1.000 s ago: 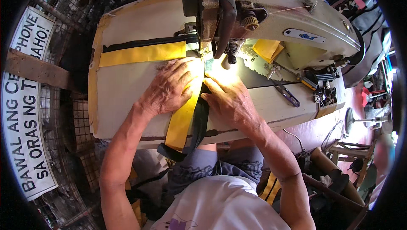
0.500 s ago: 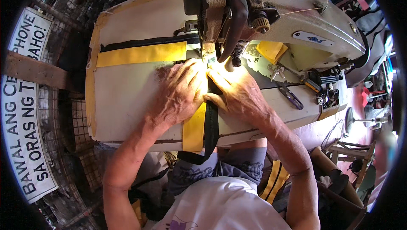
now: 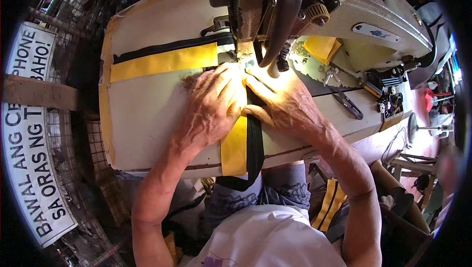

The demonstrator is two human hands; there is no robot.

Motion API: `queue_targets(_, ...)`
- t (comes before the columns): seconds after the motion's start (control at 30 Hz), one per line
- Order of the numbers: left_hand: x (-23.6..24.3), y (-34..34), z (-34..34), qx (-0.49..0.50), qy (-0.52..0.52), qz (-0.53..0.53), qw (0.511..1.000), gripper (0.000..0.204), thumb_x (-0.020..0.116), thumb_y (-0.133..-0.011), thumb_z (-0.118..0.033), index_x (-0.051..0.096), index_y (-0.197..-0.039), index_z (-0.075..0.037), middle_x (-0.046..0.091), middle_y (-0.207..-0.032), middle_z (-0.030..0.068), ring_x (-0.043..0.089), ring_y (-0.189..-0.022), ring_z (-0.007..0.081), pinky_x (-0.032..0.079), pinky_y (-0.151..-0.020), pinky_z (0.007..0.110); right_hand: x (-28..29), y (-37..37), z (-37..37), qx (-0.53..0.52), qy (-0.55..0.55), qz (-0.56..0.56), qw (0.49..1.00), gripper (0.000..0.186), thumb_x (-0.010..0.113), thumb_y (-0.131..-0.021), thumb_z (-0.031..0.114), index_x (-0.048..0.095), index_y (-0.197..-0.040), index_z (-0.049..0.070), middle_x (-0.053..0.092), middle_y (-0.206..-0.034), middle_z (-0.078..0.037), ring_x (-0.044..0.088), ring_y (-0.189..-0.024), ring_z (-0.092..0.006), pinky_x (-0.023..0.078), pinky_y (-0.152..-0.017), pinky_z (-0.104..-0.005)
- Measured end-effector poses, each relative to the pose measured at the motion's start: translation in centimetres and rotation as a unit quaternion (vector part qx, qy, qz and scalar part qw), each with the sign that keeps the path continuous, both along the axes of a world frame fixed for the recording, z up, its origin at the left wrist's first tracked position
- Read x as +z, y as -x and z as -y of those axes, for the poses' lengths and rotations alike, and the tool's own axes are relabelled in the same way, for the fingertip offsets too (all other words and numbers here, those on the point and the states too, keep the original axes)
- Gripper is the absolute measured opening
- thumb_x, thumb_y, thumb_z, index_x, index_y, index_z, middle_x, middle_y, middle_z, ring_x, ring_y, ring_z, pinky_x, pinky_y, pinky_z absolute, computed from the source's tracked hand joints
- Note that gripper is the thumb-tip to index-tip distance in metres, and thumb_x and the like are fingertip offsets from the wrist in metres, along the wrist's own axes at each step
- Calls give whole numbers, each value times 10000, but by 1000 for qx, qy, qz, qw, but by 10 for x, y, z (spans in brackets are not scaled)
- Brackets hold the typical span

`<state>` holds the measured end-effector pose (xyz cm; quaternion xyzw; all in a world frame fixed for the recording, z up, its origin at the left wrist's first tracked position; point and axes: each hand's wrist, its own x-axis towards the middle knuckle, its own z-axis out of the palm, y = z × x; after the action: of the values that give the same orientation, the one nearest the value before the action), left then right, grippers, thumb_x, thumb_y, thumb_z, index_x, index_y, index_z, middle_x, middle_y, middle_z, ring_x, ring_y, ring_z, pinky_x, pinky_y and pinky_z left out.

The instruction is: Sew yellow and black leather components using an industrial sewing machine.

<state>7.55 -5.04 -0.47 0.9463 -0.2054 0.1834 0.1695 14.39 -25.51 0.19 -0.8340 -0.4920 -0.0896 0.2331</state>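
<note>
Left hand [image 3: 211, 102], seen from above: palm down and flattened, fingers extended and lying close together, pointing toward the needle end of the sewing machine [image 3: 351, 18]. It rests on the upper part of a yellow strip [image 3: 234, 151], pressing on it rather than wrapping round it.

Right hand [image 3: 290, 97]: likewise palm down, fingers reaching forward and inward, with the thumb spread well away from the forefinger to leave a wide gap. The thumb crosses a black strip [image 3: 254, 144], its tip beside the left hand. Bright lamplight washes out the foremost fingertips of both hands; whether they pinch the material there cannot be told.

The yellow and black strips run side by side from beneath the hands toward the person; the black one hangs past the near edge of the worktable [image 3: 147, 114] and bends leftward below the yellow end.

Left of the needle area, a second yellow strip [image 3: 164, 62] lies crosswise, with a black band [image 3: 167, 46] along its far side. Under the machine arm sits a folded yellow piece [image 3: 322, 49]. Farther right are dark-handled thread snips [image 3: 348, 103] and, near them, a yellow-and-black tool handle [image 3: 372, 90].
</note>
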Motion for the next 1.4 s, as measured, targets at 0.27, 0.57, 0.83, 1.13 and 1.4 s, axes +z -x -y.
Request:
queue_targets(0.27,6,3,0,-7,-17,-22,1000,340,572,-971,-173,630,-1235,33,607,-1341,197,531,-1317,342,373,-1147,501,10,0,-1,-10,18,17,1000,525,693,-899,433,644,-1224,24,656,-1078,-148,625,-963,-318,457,-868,-443)
queue_targets(0.57,3,-1,-1,11,-23,-6,1000,376,562,-952,-176,626,-1254,38,595,-1360,196,516,-1330,339,373,-1132,507,10,0,-2,-18,2,11,1000,532,674,-913,435,646,-1243,19,656,-1103,-160,614,-1012,-333,442,-907,-458)
queue_targets(0.83,4,1,0,6,-27,-1,1000,369,565,-953,-169,627,-1251,39,585,-1374,200,503,-1351,344,356,-1151,513,0,-6,-1,-6,-1,61,998,577,681,-908,475,650,-1245,7,670,-1105,-136,630,-1015,-291,435,-927,-445)
queue_targets(1.13,2,1,4,16,-6,9,1000,357,592,-951,-184,638,-1232,31,591,-1343,197,509,-1341,351,359,-1147,520,0,13,4,-4,8,-22,1000,486,706,-902,343,621,-1268,34,657,-1178,-133,613,-1084,-323,454,-963,-471)
queue_targets(1.4,6,16,-9,-2,-56,-8,998,372,627,-950,-220,639,-1227,27,603,-1329,196,513,-1339,352,350,-1155,522,-5,44,14,-18,-55,-37,998,434,745,-897,234,645,-1270,36,644,-1316,-162,616,-1189,-352,459,-1052,-464)
